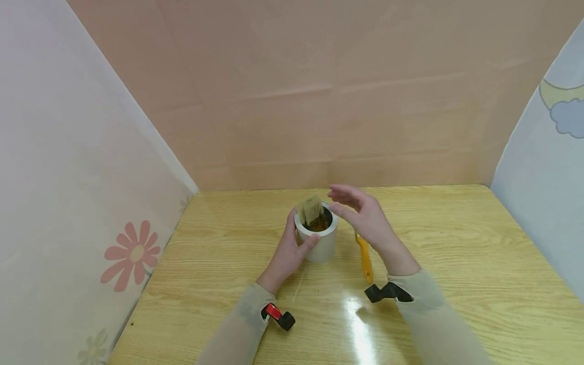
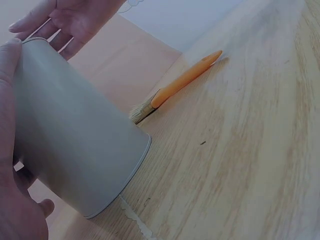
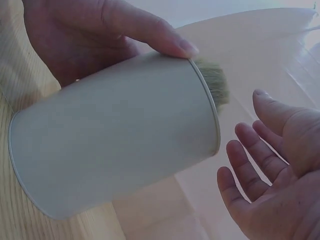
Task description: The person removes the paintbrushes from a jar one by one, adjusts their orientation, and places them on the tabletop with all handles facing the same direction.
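Observation:
A pale grey-white cylindrical canister (image 1: 322, 249) stands on the table, its open top showing a dark inside. Bristles of a paintbrush (image 1: 311, 210) stick up above its rim, with some orange lower down inside. My left hand (image 1: 290, 252) grips the canister from its left side, thumb near the rim. To the right of the rim, my right hand (image 1: 368, 219) hovers with relaxed fingers and holds nothing; its palm faces the canister in the right wrist view. A paintbrush with an orange handle (image 2: 182, 81) lies on the table right of the canister, below my right hand.
The wooden table (image 1: 219, 268) runs back to a tan cloth backdrop (image 1: 283, 111). A white panel with a pink flower (image 1: 132, 256) borders the left, and another with a cloud print (image 1: 568, 116) borders the right. Both wrists carry black camera mounts.

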`<state>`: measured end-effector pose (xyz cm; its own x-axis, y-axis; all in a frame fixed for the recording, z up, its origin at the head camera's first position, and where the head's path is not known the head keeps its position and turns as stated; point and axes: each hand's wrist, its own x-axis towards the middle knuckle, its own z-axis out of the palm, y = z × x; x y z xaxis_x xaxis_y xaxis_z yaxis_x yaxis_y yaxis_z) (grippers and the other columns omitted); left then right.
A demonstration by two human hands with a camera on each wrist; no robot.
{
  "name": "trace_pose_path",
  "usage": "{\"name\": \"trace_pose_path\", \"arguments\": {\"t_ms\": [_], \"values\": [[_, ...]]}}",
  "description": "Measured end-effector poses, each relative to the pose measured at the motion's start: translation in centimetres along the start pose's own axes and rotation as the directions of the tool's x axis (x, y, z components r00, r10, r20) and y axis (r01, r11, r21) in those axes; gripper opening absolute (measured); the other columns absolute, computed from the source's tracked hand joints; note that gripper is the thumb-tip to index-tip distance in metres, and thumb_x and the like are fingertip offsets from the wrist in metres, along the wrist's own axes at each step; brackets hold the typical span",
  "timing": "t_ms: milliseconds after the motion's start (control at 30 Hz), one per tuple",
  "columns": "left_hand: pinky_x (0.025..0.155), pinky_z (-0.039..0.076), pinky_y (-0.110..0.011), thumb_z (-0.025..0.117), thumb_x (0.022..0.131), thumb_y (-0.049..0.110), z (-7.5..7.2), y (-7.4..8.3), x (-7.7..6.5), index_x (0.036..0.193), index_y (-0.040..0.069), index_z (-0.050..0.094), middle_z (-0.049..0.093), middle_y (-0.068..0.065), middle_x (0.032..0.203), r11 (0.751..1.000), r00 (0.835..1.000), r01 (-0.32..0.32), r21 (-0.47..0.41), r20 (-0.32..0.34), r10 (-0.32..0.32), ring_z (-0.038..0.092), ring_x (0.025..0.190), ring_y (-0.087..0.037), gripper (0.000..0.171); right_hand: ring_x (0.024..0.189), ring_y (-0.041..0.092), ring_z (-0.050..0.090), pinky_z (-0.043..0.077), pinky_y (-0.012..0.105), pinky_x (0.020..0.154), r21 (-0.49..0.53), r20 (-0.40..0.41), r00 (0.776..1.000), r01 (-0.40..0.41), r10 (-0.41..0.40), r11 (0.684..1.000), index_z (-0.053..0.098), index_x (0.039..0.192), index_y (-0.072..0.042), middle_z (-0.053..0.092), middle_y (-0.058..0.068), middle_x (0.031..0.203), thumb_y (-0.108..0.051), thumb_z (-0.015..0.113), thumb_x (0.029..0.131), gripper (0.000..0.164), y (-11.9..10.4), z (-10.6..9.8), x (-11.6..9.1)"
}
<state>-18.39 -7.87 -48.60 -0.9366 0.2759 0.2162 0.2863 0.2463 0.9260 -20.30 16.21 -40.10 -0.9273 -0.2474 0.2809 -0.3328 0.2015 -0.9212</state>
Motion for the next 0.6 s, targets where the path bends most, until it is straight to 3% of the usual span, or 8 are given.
{"name": "trace_pose_path", "arguments": {"t_ms": [133,367,600], "values": [[0.131,0.019,-0.064,0.069,0.105,0.061,0.0,0.0,0.0,0.176,0.034,0.012,0.038,-0.001,0.174,1.000,1.000,0.004,-0.010,0.012,-0.004,0.034,0.161,-0.025,0.095,0.139,0.027,0.060,0.042,0.062,0.120,-0.002,0.017,1.000,0.022,-0.022,1.000,0.066,0.153,-0.019,0.070,0.001,0.143,-0.028,0.079,0.106,0.050,-0.1,0.7,0.2],[0.132,0.017,-0.063,0.073,0.106,0.052,0.0,0.3,0.0,0.178,0.026,0.007,0.031,-0.007,0.178,1.000,1.000,0.011,-0.010,0.023,-0.011,0.029,0.164,-0.029,0.101,0.141,0.027,0.058,0.037,0.063,0.123,-0.041,0.046,0.998,0.046,-0.044,0.998,0.066,0.153,-0.020,0.069,-0.001,0.146,-0.023,0.079,0.106,0.049,-0.2,1.5,0.1],[0.131,0.020,-0.062,0.071,0.104,0.061,-0.1,0.2,-0.2,0.177,0.030,0.010,0.034,-0.004,0.176,1.000,1.000,0.003,-0.019,0.021,-0.003,0.032,0.162,-0.025,0.100,0.139,0.024,0.058,0.034,0.064,0.125,-0.057,0.067,0.997,0.043,-0.039,0.997,0.066,0.154,-0.022,0.067,-0.006,0.150,-0.025,0.079,0.106,0.049,-0.2,1.9,0.1]]}}
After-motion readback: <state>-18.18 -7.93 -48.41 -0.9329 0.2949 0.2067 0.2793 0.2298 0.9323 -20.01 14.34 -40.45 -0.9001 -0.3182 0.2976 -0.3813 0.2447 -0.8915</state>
